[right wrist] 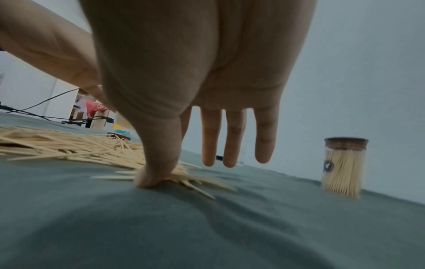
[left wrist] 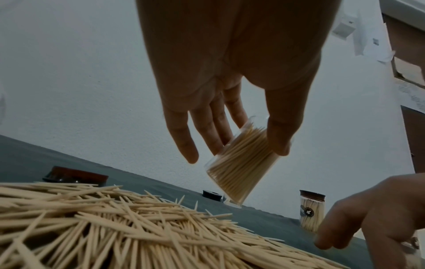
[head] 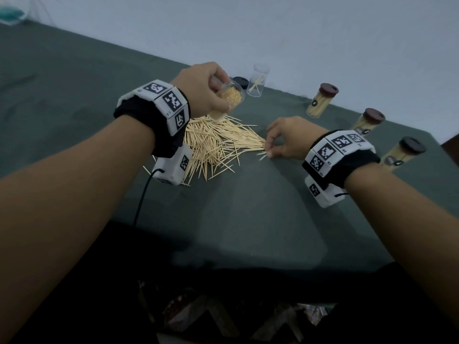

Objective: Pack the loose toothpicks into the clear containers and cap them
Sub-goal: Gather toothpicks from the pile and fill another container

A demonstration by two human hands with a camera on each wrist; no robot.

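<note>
Left hand (head: 210,89) raised, apparently gripping container (head: 227,100)

This is looking like a plain room in a home — a table (head: 74,70) wearing a dark green cloth is sitting against a bare pale wall (head: 273,26), with cardboard boxes (right wrist: 98,116) and black cables (right wrist: 46,116) lying behind

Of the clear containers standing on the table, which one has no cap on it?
The nearly empty container standing at the far edge, with only a few toothpicks inside. The three capped containers to its right are full and wear dark lids.
</note>
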